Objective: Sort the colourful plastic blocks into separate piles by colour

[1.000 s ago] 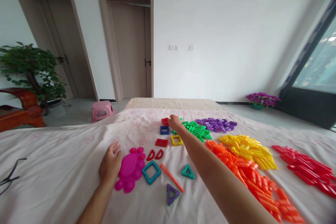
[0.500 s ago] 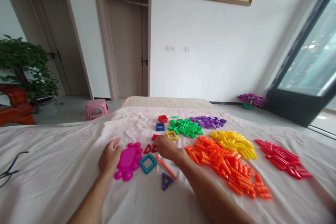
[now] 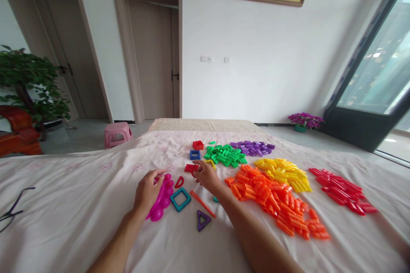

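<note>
My left hand (image 3: 148,188) is over the magenta flower-like piece (image 3: 165,196), covering its left part, with fingertips bunched near its top. My right hand (image 3: 205,175) has thumb and fingers around a small red piece (image 3: 194,173), mostly hidden, beside a flat red piece (image 3: 189,167). Between the hands lie a red D-shaped ring (image 3: 179,182) and a teal square frame (image 3: 180,199). An orange stick (image 3: 203,203) and a purple triangle (image 3: 203,220) are nearer me. Beyond my right hand sit a blue square (image 3: 195,155), a red block (image 3: 197,145) and a partly covered yellow frame (image 3: 210,163).
To the right are heaps of orange (image 3: 272,196), green (image 3: 226,155), purple (image 3: 254,148), yellow (image 3: 283,172) and red (image 3: 341,190) pieces. Glasses (image 3: 13,211) lie on the cloth (image 3: 80,196) at far left. A pink stool (image 3: 118,135) stands beyond.
My left hand has moved right, onto the magenta piece. My right hand has lifted a red D-shaped piece and shifted slightly right, uncovering the flat red piece.
</note>
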Available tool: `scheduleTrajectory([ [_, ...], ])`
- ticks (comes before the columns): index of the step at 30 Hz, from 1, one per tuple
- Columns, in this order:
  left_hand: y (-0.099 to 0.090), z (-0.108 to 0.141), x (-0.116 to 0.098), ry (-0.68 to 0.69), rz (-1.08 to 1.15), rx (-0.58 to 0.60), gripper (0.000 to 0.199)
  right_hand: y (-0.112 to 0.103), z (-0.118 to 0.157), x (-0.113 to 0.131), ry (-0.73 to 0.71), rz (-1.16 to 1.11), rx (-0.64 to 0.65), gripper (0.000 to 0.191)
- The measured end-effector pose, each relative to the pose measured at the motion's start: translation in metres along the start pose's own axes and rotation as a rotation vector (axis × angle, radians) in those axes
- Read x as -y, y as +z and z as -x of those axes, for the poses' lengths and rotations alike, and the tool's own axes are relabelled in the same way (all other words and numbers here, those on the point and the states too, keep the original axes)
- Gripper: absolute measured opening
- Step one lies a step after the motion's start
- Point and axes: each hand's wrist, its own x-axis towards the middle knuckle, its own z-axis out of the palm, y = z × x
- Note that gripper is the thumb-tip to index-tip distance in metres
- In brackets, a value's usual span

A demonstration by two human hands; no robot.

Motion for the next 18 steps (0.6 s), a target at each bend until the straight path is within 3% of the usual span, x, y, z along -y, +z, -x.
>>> scheduleTrajectory([
  [4, 0.017, -0.007, -0.031, 0.176, 0.003, 0.301, 0.033, 0.001, -0.004, -0.01, -0.072, -0.069, -0.018, 0.033],
  [8, 0.029, -0.021, -0.047, 0.19, 0.006, 0.465, 0.024, 0.001, -0.004, -0.017, -0.1, -0.068, -0.061, 0.021],
  [14, 0.033, -0.036, -0.043, 0.009, 0.153, 0.481, 0.016, 0.006, 0.0, -0.013, 0.029, -0.282, -0.061, 0.02],
  [18, 0.038, -0.034, -0.042, -0.179, 0.409, 0.345, 0.017, 0.013, 0.004, -0.002, 0.13, -0.618, -0.021, 0.041],
])
